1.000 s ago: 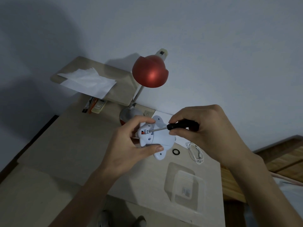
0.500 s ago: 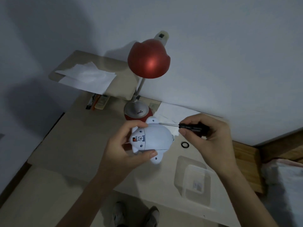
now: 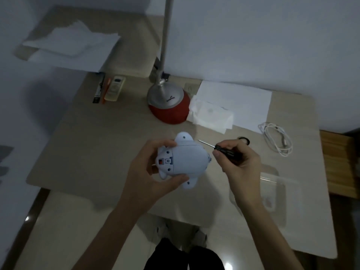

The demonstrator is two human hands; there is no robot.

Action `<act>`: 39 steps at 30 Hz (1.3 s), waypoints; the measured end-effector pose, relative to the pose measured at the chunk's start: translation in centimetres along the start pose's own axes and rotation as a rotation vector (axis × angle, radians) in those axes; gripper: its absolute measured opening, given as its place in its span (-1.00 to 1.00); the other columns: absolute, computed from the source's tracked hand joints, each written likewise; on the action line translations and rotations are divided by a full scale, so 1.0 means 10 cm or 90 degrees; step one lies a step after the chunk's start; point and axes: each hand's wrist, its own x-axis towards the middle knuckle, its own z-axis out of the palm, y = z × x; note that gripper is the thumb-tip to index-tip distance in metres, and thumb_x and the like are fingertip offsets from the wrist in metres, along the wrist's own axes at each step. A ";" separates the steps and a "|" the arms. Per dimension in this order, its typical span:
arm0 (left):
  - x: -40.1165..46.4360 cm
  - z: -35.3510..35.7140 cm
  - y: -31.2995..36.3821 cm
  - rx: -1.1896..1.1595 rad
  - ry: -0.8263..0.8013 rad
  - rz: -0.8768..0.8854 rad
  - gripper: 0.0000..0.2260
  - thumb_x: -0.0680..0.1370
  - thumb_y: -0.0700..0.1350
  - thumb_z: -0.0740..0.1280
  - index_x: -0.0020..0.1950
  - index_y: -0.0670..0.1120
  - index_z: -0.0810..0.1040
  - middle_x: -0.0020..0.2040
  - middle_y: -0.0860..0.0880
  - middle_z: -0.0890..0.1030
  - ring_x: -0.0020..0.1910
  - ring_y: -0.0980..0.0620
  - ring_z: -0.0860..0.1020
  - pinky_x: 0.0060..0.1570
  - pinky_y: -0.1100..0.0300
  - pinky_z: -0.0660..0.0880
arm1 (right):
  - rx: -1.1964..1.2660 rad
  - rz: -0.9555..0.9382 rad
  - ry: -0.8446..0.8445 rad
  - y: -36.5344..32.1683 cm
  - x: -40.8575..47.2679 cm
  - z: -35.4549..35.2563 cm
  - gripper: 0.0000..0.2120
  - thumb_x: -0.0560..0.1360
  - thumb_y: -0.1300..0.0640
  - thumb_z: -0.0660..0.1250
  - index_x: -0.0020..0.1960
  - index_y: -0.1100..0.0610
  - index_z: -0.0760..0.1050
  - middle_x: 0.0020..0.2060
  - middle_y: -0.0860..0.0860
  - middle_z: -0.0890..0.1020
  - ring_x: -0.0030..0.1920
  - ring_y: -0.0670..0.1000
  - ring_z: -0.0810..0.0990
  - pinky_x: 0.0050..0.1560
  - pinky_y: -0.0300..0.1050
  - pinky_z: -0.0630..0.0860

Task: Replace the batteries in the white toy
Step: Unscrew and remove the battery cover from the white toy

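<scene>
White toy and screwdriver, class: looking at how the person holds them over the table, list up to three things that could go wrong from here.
1. The left hand holds the white toy in the air, not resting on the table; it could slip and fall.
2. The screwdriver tip in the right hand points toward the left hand's fingers; a slip might jab them.
3. The lighting is dim, so any loosened screw could easily get lost.

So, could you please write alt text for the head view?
A left hand holds a white toy above a beige table, while the right hand holds a small black screwdriver beside it, tip clear of the toy.
</scene>
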 end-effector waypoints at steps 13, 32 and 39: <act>-0.05 0.17 -0.76 0.023 -0.029 0.013 -0.49 0.36 -0.07 0.56 0.28 0.04 0.51 0.25 0.07 0.58 0.21 0.16 0.60 0.02 0.39 0.55 | -0.129 0.082 0.037 1.23 0.17 0.18 -0.90 0.47 0.24 0.52 -0.07 0.09 0.67 -0.18 -0.06 0.71 -0.18 0.01 0.65 -0.10 0.04 0.63; -0.14 0.42 -1.66 0.016 -0.032 -0.053 -0.48 0.34 -0.08 0.56 0.26 0.08 0.52 0.16 0.21 0.58 0.13 0.13 0.61 -0.07 0.29 0.61 | -0.475 -0.093 0.017 1.99 0.19 0.09 -0.86 0.43 0.10 0.56 -0.02 0.02 0.70 -0.11 -0.06 0.65 -0.03 0.05 0.46 -0.03 0.05 0.45; -0.09 0.40 -1.65 -0.001 -0.020 -0.048 -0.47 0.33 -0.07 0.57 0.27 0.04 0.51 0.20 0.18 0.58 0.17 0.11 0.61 -0.04 0.31 0.61 | -0.463 -0.092 0.016 2.00 0.18 0.07 -0.85 0.43 0.10 0.57 0.00 0.04 0.71 -0.10 -0.04 0.63 -0.02 0.07 0.46 -0.01 0.09 0.47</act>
